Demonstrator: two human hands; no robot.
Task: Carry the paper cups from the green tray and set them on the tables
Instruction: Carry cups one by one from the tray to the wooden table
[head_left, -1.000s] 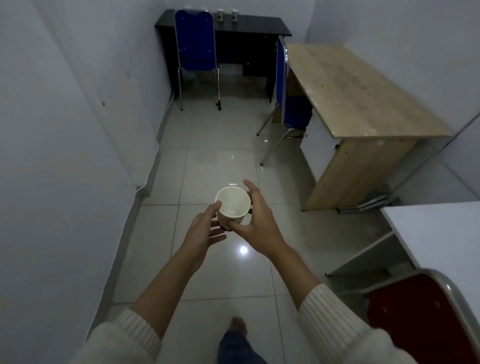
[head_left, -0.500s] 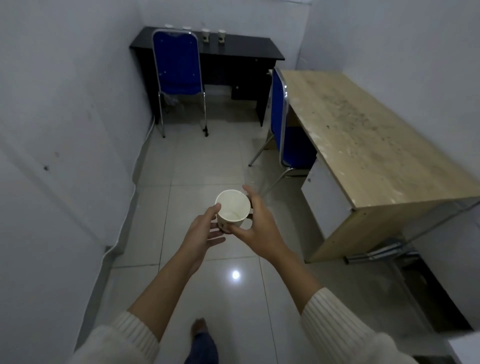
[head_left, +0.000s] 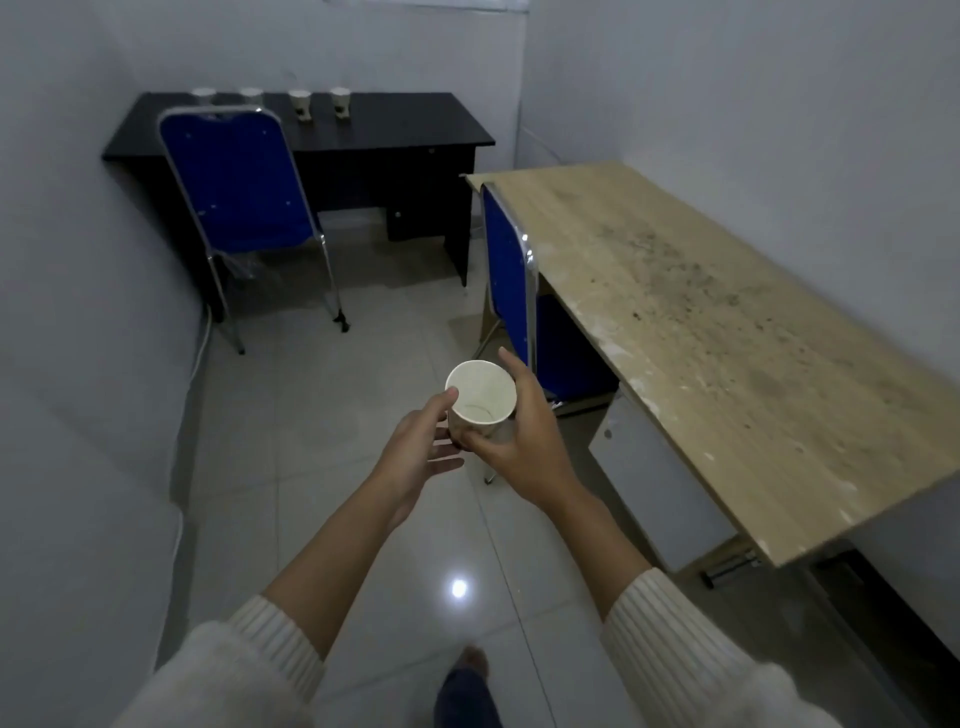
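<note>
Two desks beyond the hands
Black desk (head_left: 395, 130), far ahead, is carrying four cups (head_left: 300, 104); wooden desk (head_left: 701, 322) is sitting right of the hands.

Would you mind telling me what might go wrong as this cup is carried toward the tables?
The paper cup is pinched between the right hand and left hand; too tight a grip could crush it. The blue chair juts out beside the wooden table, so a leg could catch it.
</note>
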